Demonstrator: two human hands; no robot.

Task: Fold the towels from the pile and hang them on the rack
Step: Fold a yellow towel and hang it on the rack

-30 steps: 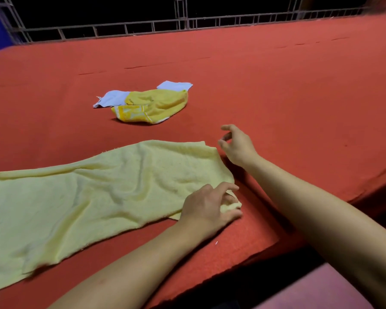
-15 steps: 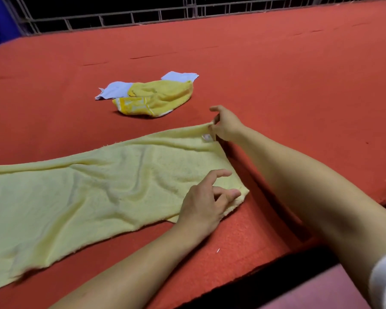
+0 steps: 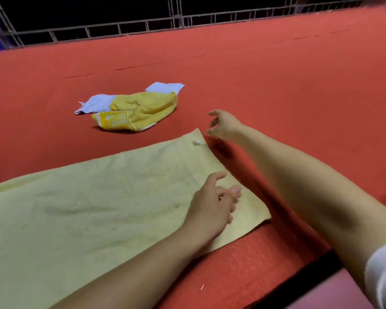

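Now, near to far:
Left hand (image 3: 210, 204): hovering over the pale yellow towel (image 3: 98, 208) at 5 o'clock, fingers loosely spread, gripping nothing.
Right hand (image 3: 224, 124): hanging at 3 o'clock beside the towel's far corner, fingers loosely curled and empty; half a second ago it was pinching that corner.
Towel: lying flat on the red table (image 3: 276, 85).
Pile (image 3: 134, 108): sitting at 12 o'clock, well apart.
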